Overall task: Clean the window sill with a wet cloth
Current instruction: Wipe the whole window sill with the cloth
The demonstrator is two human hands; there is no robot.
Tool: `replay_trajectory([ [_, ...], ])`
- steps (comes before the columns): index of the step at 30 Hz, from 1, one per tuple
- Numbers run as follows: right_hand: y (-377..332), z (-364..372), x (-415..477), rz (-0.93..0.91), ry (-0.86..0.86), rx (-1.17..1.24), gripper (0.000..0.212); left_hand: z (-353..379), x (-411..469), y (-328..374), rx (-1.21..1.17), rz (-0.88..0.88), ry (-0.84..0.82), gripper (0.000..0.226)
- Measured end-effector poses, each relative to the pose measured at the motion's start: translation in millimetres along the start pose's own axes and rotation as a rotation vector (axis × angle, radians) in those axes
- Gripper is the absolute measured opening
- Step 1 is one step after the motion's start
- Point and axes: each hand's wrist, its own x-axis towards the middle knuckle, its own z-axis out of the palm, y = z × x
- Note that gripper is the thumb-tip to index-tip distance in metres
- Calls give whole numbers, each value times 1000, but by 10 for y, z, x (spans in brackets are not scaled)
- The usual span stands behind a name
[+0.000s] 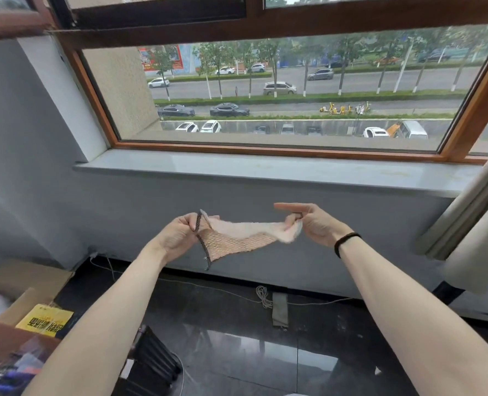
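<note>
— Fingers (187, 221) on the left hand (177, 238): what do you log?
— I log them curled, pinching the dark-trimmed edge of the pink cloth (237, 238). On my feed the right hand (311, 227) pinches the other end, bunched up, between thumb and curled fingers. Its index finger (287, 207) points out straight and touches nothing.
— Cloth position?
— Stretched in the air between both hands. It sits below and in front of the white window sill (265, 170), well apart from it. One trimmed corner hangs down at the left side.
— Wet?
— I cannot tell from here.
— Anything else?
— Black band (345, 242) on the right wrist. Faint yellowish marks on the sill toward its right end. White cord (263, 295) on the dark floor near the wall. Cardboard box (22, 284) at lower left.
</note>
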Motion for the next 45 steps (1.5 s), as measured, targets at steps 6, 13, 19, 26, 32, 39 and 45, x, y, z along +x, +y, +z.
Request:
replay_trajectory([
  [6,131,50,48,-58,231,-121,61,123,25,-55,88,21,142,53],
  [13,170,9,75,-83,280,4,34,121,1,40,46,-15,229,27],
  [19,275,-68,16,4,245,177,16,52,-40,13,54,-56,285,32],
  [26,398,-35,66,79,319,128,9,148,-3,-40,147,-142,367,28],
  [32,497,105,250,116,558,-81,30,746,314,-168,48,-190,778,38],
  [39,464,232,311,157,359,11,20,1639,624,-372,100,-235,525,35],
  [45,354,-3,277,195,53,156,26,1621,759,-504,11,-188,325,59],
])
